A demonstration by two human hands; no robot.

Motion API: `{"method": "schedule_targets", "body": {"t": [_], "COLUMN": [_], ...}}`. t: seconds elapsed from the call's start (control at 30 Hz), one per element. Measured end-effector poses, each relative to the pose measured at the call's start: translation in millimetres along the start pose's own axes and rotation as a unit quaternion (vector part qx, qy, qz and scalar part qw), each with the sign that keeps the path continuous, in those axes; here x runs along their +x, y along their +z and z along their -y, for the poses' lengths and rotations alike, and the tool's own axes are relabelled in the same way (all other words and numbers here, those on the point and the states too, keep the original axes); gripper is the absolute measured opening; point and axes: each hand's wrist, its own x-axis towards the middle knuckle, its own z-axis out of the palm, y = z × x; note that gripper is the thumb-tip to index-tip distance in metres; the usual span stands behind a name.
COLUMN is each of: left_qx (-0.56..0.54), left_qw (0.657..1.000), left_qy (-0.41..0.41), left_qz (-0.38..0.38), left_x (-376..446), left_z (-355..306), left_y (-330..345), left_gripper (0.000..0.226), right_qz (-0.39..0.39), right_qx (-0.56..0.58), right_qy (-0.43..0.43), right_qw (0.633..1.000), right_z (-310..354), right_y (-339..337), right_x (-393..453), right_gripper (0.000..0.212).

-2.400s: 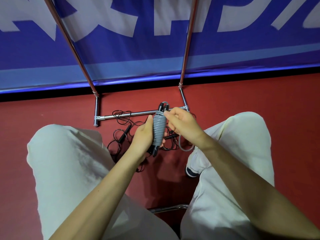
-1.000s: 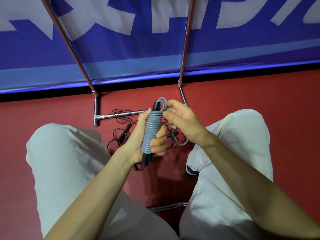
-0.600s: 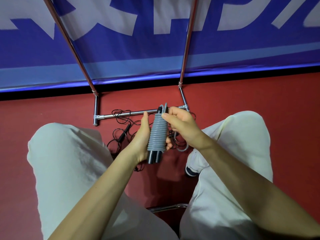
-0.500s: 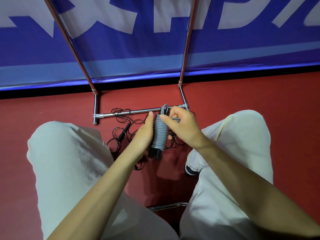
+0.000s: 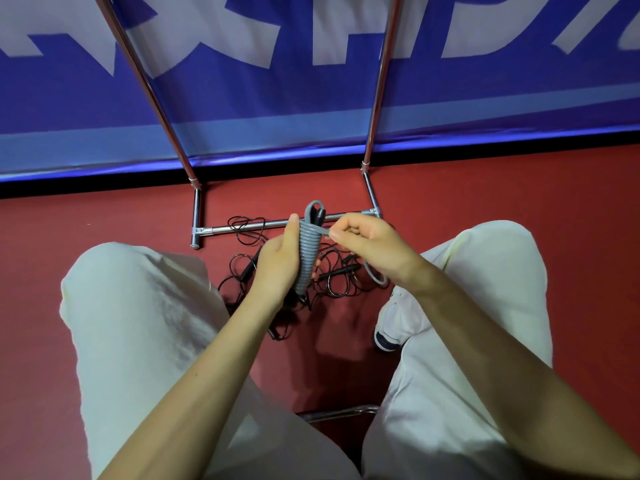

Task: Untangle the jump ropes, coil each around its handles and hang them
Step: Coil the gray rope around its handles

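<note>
A grey jump rope (image 5: 307,249) is wound in tight turns around its two dark handles, which stand nearly upright in front of me. My left hand (image 5: 277,265) grips this bundle from the left side. My right hand (image 5: 372,245) pinches the free grey end just right of the bundle's top, and a grey loop (image 5: 375,277) hangs below that hand. On the red floor behind my hands lies a tangled black jump rope (image 5: 332,275) with thin cord and black handles.
A chrome rack base bar (image 5: 242,227) crosses the floor beyond the ropes, with two uprights (image 5: 377,98) rising against a blue banner. My knees in pale trousers (image 5: 138,313) flank the ropes, and a white shoe (image 5: 391,327) stands at the right.
The bundle was tilted and raised a second ago, then lowered again to upright. My right hand has drawn the free grey end out to the right of the bundle's top.
</note>
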Motion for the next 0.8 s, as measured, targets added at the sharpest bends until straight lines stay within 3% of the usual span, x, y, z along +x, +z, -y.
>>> {"method": "schedule_targets", "body": {"t": [0.13,0.27,0.33,0.4,0.5,0.57,0.6,0.67,0.7,0.8], "left_qx": [0.118,-0.008,-0.093,-0.209,-0.348,-0.387,-0.383,-0.349,-0.322,-0.232], "left_qw": [0.989,0.997,0.98,0.932,0.805,0.719,0.701,0.705,0.727,0.842], "left_qy": [0.094,-0.013,-0.06,-0.103,-0.169,-0.195,-0.195,-0.196,-0.194,-0.173], "left_qz": [-0.01,0.078,0.167,0.279,0.45,0.543,0.57,0.585,0.574,0.455], "left_x": [10,0,-4,-9,-13,-14,-13,-13,-14,-12], "left_z": [7,-5,-9,-10,-7,-5,-4,-2,-3,-3], "left_y": [-6,-4,-6,-7,-3,-3,-5,-7,-7,-2], "left_gripper": [0.077,0.069,0.068,0.069,0.065,0.065,0.067,0.075,0.079,0.091], "right_qz": [0.047,0.012,-0.008,-0.002,0.04,0.102,0.135,0.165,0.153,0.086], "right_qx": [-0.012,-0.018,0.012,0.089,0.179,0.198,0.2,0.187,0.185,0.182], "right_qy": [0.012,-0.011,-0.033,-0.031,-0.012,-0.001,0.002,-0.003,-0.007,-0.007], "right_qw": [0.999,1.0,0.999,0.996,0.983,0.975,0.971,0.969,0.971,0.98], "right_z": [-2,-5,-5,-2,2,2,2,0,0,0], "right_y": [-10,-5,-5,-4,4,7,8,9,9,10], "right_x": [-4,-5,-5,-5,-5,-6,-7,-9,-12,-16], "right_gripper": [0.017,0.02,0.025,0.027,0.021,0.024,0.029,0.029,0.025,0.016]}}
